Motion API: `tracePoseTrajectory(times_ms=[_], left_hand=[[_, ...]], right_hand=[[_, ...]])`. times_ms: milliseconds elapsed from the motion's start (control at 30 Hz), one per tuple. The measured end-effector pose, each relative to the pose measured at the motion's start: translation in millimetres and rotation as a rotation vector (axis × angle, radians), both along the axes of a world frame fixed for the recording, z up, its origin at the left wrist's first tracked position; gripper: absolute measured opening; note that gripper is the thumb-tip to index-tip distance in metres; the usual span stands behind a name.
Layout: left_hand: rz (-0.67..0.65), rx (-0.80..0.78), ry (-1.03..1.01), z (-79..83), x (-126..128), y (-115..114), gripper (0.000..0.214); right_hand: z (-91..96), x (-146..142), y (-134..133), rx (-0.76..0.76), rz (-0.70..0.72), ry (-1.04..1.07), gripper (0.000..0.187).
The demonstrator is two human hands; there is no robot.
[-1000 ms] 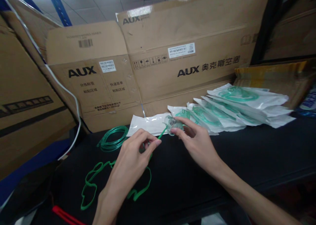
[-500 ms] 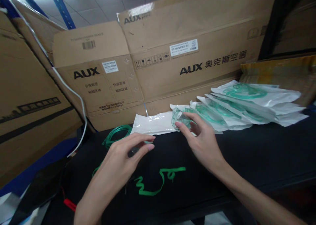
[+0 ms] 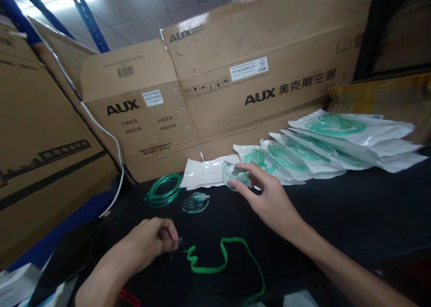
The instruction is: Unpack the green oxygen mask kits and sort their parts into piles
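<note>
My right hand grips a clear greenish oxygen mask between thumb and fingers, above the black table. My left hand is closed in a pinch low over the table; a small thin shiny piece peeks out at the fingertips, too small to name. Just right of it, a bright green elastic strap lies in loose curves, one end running down to the near edge. Between the hands, farther back, a second clear mask rests on the table. Coiled green tubing lies to its left.
White packets with green tubing are piled and fanned out at the right. A flat white pouch lies behind the masks. Large cardboard boxes stand along the back. A white cable hangs at the left.
My left hand has come down and nearer, closing into a pinch and uncovering the second mask. My right hand has carried its mask slightly left. The strap's right end now stretches toward the near edge.
</note>
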State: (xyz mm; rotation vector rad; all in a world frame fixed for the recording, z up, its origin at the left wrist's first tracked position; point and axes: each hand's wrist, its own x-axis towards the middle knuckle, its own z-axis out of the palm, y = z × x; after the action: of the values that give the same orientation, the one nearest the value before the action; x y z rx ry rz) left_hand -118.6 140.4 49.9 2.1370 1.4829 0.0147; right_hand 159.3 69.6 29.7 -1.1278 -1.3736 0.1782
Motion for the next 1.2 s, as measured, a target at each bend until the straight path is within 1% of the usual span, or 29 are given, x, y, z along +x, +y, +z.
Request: tracePoseTrajectory(times_ms=[133, 167, 233, 300, 367, 433, 500, 533, 567, 600, 633, 700, 767, 833, 867, 900, 933, 967, 1000, 1033, 1067, 1100, 1133, 1200], left_hand=[[0.084, 0.092, 0.077, 4.2, -6.5, 5.5, 0.008], [0.101, 0.136, 0.101, 6.6, -6.5, 4.8, 0.010], [0.110, 0.250, 0.133, 11.8, -2.5, -1.7, 0.021], [0.047, 0.309, 0.098, 14.8, 7.9, -15.4, 0.032], [-0.074, 0.257, 0.014, 13.2, 24.2, -34.2, 0.036], [-0.167, 0.197, -0.036, 7.3, 44.1, -52.9, 0.038], [-0.229, 0.195, -0.051, 0.9, 63.8, -65.8, 0.030], [-0.261, 0.205, -0.057, -0.9, 72.0, -68.9, 0.020], [-0.289, 0.220, -0.066, -1.0, 78.1, -69.6, 0.010], [-0.313, 0.234, -0.084, 0.8, 81.5, -68.3, 0.006], [-0.329, 0.249, -0.113, 4.5, 81.6, -65.3, 0.011], [-0.315, 0.275, -0.188, 16.9, 72.1, -57.1, 0.017], [-0.233, 0.305, -0.275, 32.0, 53.5, -49.5, 0.020], [-0.109, 0.349, -0.345, 44.4, 35.0, -46.1, 0.028], [-0.054, 0.360, -0.356, 47.7, 29.2, -46.8, 0.032], [-0.030, 0.345, -0.343, 48.6, 26.9, -49.2, 0.035], [-0.042, 0.287, -0.297, 46.6, 28.7, -53.4, 0.036], [-0.090, 0.204, -0.233, 42.0, 34.2, -58.8, 0.037], [-0.158, 0.095, -0.165, 35.2, 42.5, -65.0, 0.040], [-0.254, 0.002, -0.094, 27.1, 52.3, -71.3, 0.045], [-0.326, -0.033, -0.027, 18.6, 62.1, -76.8, 0.044], [-0.358, -0.026, 0.009, 10.6, 70.3, -81.1, 0.043], [-0.380, -0.023, 0.024, 3.8, 75.9, -83.9, 0.043], [-0.400, -0.016, 0.009, -4.6, 77.2, -84.7, 0.044]], right_hand=[[0.5, -1.0, 0.0, 0.006, 0.016, -0.009, 0.028], [0.6, -1.2, -0.2, 0.007, 0.018, -0.010, 0.028], [0.6, -1.3, -0.8, 0.009, 0.022, -0.008, 0.027], [0.5, -1.5, -1.4, 0.008, 0.029, -0.011, 0.026], [0.5, -1.6, -1.9, 0.010, 0.027, -0.028, 0.026], [0.4, -1.5, -2.2, 0.012, 0.023, -0.049, 0.026], [0.6, -1.2, -2.5, 0.003, 0.027, -0.056, 0.025], [0.9, -1.0, -2.6, 0.000, 0.033, -0.054, 0.025], [1.2, -0.8, -2.7, -0.002, 0.037, -0.051, 0.025], [1.6, -0.7, -2.7, 0.000, 0.039, -0.048, 0.026], [1.9, -0.5, -2.7, 0.004, 0.039, -0.048, 0.026], [2.4, -0.5, -2.6, 0.017, 0.032, -0.051, 0.026], [2.4, -0.6, -2.4, 0.024, 0.028, -0.060, 0.025], [1.8, -1.1, -2.1, 0.030, 0.027, -0.073, 0.025], [1.3, -1.5, -1.9, 0.035, 0.026, -0.084, 0.025], [0.7, -1.9, -1.8, 0.043, 0.026, -0.095, 0.024], [0.1, -2.3, -1.7, 0.051, 0.026, -0.106, 0.024], [-0.4, -2.7, -1.6, 0.057, 0.029, -0.117, 0.024], [-0.8, -2.9, -1.6, 0.061, 0.033, -0.124, 0.023], [-1.0, -3.1, -1.6, 0.062, 0.039, -0.128, 0.023], [-1.1, -3.2, -1.7, 0.062, 0.044, -0.129, 0.023], [-1.1, -3.1, -1.8, 0.061, 0.047, -0.131, 0.023], [-1.0, -3.0, -1.9, 0.063, 0.048, -0.133, 0.023], [-0.4, -2.7, -2.2, 0.066, 0.048, -0.137, 0.024]])
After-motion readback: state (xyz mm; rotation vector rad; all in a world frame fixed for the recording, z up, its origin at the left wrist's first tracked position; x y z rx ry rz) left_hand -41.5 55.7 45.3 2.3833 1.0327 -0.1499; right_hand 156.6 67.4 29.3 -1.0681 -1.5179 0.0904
